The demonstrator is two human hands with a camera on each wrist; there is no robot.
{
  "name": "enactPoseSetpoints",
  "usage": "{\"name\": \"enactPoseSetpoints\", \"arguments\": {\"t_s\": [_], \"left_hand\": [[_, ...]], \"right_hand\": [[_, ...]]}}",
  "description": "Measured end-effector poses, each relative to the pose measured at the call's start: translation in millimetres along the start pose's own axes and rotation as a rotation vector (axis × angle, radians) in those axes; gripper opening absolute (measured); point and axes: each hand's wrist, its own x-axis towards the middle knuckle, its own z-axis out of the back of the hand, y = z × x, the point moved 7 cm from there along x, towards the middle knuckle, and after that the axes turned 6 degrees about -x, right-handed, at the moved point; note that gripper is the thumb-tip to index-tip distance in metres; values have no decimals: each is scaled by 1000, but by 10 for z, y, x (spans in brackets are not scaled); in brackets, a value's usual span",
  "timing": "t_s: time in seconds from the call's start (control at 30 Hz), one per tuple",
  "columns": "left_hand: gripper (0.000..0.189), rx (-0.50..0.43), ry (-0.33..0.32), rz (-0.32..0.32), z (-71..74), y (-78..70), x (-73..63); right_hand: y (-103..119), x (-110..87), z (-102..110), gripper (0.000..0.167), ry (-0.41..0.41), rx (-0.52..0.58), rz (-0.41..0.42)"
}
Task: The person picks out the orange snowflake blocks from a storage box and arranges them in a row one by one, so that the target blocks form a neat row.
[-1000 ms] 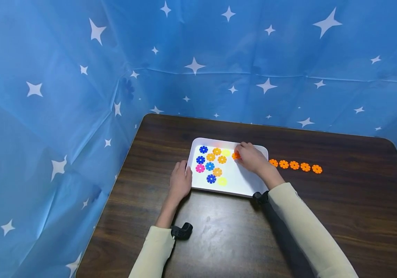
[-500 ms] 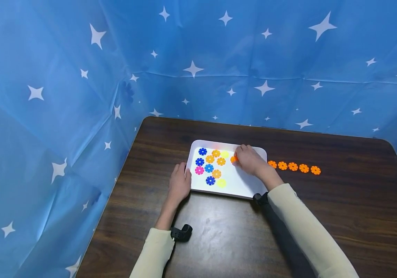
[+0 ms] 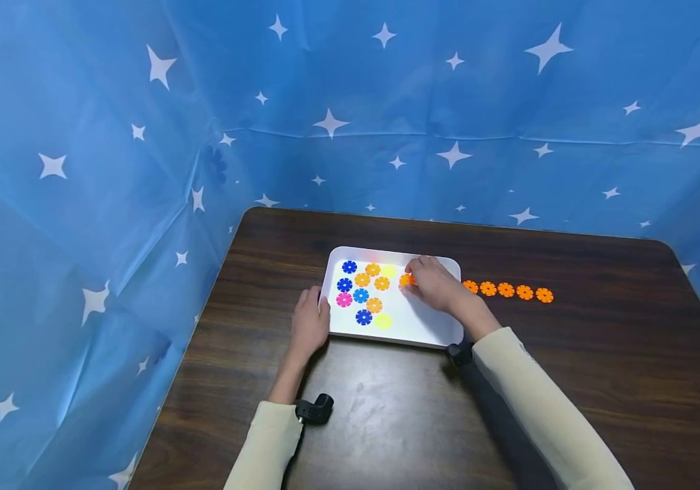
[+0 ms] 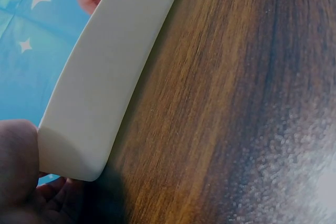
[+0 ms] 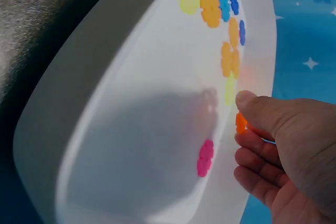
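Head: the left hand grips the white tray at its left side; the right hand pinches an orange disc over it. Left wrist: thumb clasps a corner. Right wrist: a pink disc lies inside.

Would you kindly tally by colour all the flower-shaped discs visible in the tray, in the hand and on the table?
Dark blue discs: 3
Light blue disc: 1
Pink discs: 2 (one shows only in the right wrist view)
Yellow discs: 2
Orange discs: 10 (light and bright shades together)
Total: 18 visible
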Motion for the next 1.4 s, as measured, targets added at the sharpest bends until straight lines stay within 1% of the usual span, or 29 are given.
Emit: {"name": "enactPoseSetpoints", "arguments": {"t_s": [0.13,0.37,0.57,0.7,1.0,1.23,1.4], "left_hand": [[31,0,5,10,1,2,3],[34,2,36,51,-15,6,5],[35,9,43,70,-24,26,11],[35,5,39,72,-22,18,6],[36,2,42,84,-28,31,4],[39,-3,65,116,-42,49,17],[37,-1,66,108,-52,44,17]], "right_hand": [[4,-85,75,38,-33,-34,19],[-39,-222,167,37,-81,-47,40],[-141,-288,161,38,-94,-5,5],[-230,-363,178,39,-110,21,-23],[-465,-555,232,38,-159,26,-58],[-660,-694,252,40,-170,50,-100],[-788,-805,242,40,-182,71,-117]]}}
